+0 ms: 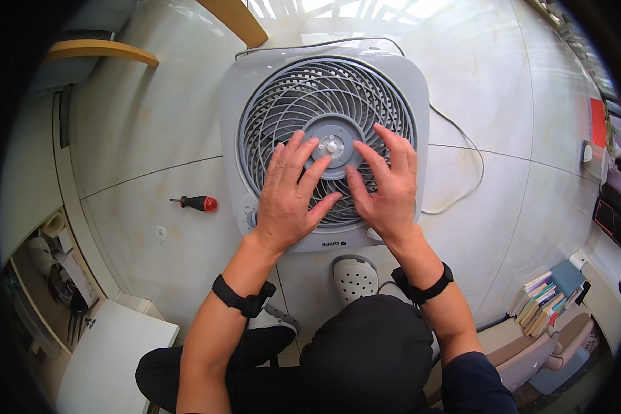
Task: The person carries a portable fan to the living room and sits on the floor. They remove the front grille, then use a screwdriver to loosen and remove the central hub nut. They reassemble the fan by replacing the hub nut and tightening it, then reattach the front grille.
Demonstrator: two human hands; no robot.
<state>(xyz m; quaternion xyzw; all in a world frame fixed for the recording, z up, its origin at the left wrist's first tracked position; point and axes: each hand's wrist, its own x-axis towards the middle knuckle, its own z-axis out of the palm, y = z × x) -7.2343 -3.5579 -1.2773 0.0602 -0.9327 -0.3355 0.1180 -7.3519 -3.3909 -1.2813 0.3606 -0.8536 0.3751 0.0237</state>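
Fingers (303,155) of both hands lie spread and flat on the swirl-patterned front grille; nothing is pinched. From my remote view, the left hand (290,196) and right hand (388,186) flank the round grey hub (332,146) of the square pale-grey plastic box fan (324,141), which lies face-up on the pale marble floor (152,193) at upper centre of the frame. A red-and-black-handled screwdriver (196,203) rests at centre left, well apart. The white power cord (462,172) loops to the fan's right.
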